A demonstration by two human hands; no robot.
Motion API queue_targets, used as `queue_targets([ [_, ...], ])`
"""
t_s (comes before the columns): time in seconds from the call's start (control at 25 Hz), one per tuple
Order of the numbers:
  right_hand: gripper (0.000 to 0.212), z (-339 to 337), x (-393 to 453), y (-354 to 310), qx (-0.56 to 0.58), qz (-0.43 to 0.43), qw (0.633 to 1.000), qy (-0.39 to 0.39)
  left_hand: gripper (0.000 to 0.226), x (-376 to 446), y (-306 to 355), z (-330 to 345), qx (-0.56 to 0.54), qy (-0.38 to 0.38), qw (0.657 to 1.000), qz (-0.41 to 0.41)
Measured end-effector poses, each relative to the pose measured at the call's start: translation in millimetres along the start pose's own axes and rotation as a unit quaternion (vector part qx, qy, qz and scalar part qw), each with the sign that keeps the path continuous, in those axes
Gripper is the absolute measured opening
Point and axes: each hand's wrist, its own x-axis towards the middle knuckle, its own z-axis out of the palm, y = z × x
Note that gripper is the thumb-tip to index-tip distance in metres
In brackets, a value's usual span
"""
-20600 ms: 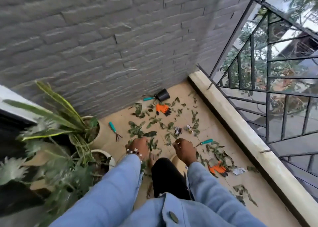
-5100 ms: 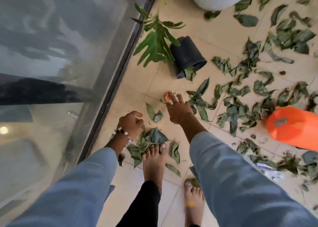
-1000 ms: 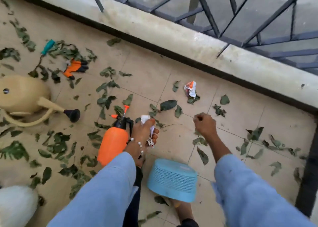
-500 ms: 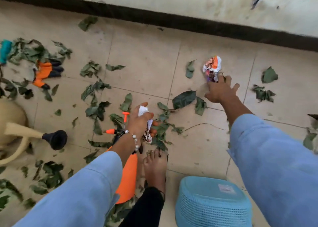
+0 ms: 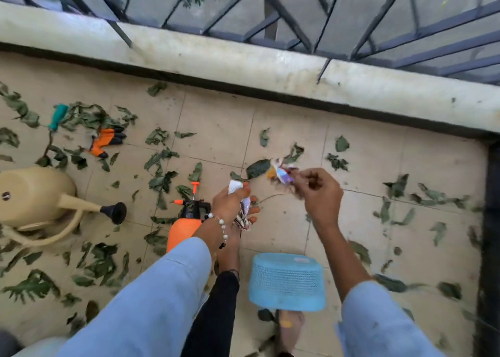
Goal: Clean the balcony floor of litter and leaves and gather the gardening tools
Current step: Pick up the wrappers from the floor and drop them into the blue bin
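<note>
My right hand (image 5: 319, 191) pinches a crumpled coloured wrapper (image 5: 280, 171), lifted off the tiled floor. My left hand (image 5: 232, 203) grips a bunch of crumpled litter (image 5: 242, 210), white paper sticking out at the top. Green leaves (image 5: 159, 179) lie scattered over the beige tiles. An orange spray bottle (image 5: 182, 228) lies just left of my left wrist. Farther left are an orange glove (image 5: 104, 141) and a teal-handled tool (image 5: 56, 116) among leaves.
A light blue basket (image 5: 286, 282) stands upside down between my forearms. A beige watering can (image 5: 35, 197) lies at the left. A concrete curb (image 5: 243, 64) with dark metal railing (image 5: 297, 10) bounds the far side. My bare feet stand below the hands.
My right hand reached the wrapper on the floor, picked it up and brought it back toward my left hand. My head lifted, showing the curb and railing again.
</note>
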Motion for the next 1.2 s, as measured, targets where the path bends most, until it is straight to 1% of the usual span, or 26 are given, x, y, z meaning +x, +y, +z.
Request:
queue_targets([
  [0.04, 0.019, -21, -25, -19, 0.024, 0.004, 1.0, -0.006, 0.018, -27, 3, 8, -0.008, 0.006, 1.0, 0.01],
  [0.12, 0.034, -72, -76, -56, 0.03, 0.015, 0.999, -0.041, 0.026, -99, 5, 24, -0.035, 0.017, 0.999, 0.018],
  [0.2, 0.039, -115, -119, -82, 0.034, 0.026, 0.997, -0.068, 0.035, -153, -2, 34, -0.047, 0.005, 0.999, 0.019],
  [0.28, 0.03, -167, -167, -107, 0.058, 0.021, 0.996, -0.063, 0.041, -217, -17, 49, -0.071, -0.041, 0.996, 0.025],
  [0.36, 0.027, -215, -217, -124, 0.059, 0.002, 0.997, -0.043, 0.036, -276, -38, 68, -0.124, -0.11, 0.986, 0.024],
  [0.44, 0.034, -257, -263, -130, 0.047, -0.022, 0.998, -0.044, 0.029, -326, -61, 86, -0.172, -0.174, 0.97, 0.019],
  [0.48, 0.041, -272, -283, -131, 0.052, -0.029, 0.996, -0.066, 0.028, -345, -73, 93, -0.181, -0.198, 0.963, 0.014],
  [0.56, 0.055, -301, -322, -131, 0.091, -0.031, 0.989, -0.116, 0.026, -377, -95, 106, -0.165, -0.219, 0.962, 0.011],
  [0.6, 0.058, -314, -342, -131, 0.123, -0.028, 0.983, -0.133, 0.028, -388, -107, 110, -0.149, -0.218, 0.964, 0.014],
  [0.68, 0.057, -333, -379, -132, 0.168, -0.029, 0.975, -0.143, 0.037, -410, -126, 117, -0.095, -0.228, 0.969, 0.019],
  [0.76, 0.056, -342, -408, -126, 0.189, -0.043, 0.973, -0.125, 0.045, -432, -143, 124, -0.029, -0.26, 0.965, -0.004],
  [0.8, 0.057, -345, -421, -121, 0.195, -0.04, 0.975, -0.101, 0.046, -444, -151, 126, 0.0, -0.284, 0.959, -0.017],
  [0.84, 0.061, -346, -433, -118, 0.198, -0.029, 0.977, -0.073, 0.047, -457, -155, 128, 0.023, -0.307, 0.951, -0.029],
  [0.92, 0.077, -348, -456, -109, 0.204, 0.018, 0.979, -0.021, 0.05, -478, -167, 130, 0.053, -0.337, 0.939, -0.05],
  [1.0, 0.082, -352, -483, -95, 0.247, 0.033, 0.968, 0.018, 0.056, -493, -185, 131, 0.095, -0.349, 0.93, -0.059],
  [1.08, 0.082, -362, -509, -79, 0.273, 0.041, 0.96, 0.057, 0.052, -503, -208, 132, 0.163, -0.361, 0.916, -0.063],
  [1.2, 0.079, -380, -544, -55, 0.264, 0.053, 0.956, 0.116, 0.04, -525, -245, 139, 0.249, -0.386, 0.886, -0.063],
])
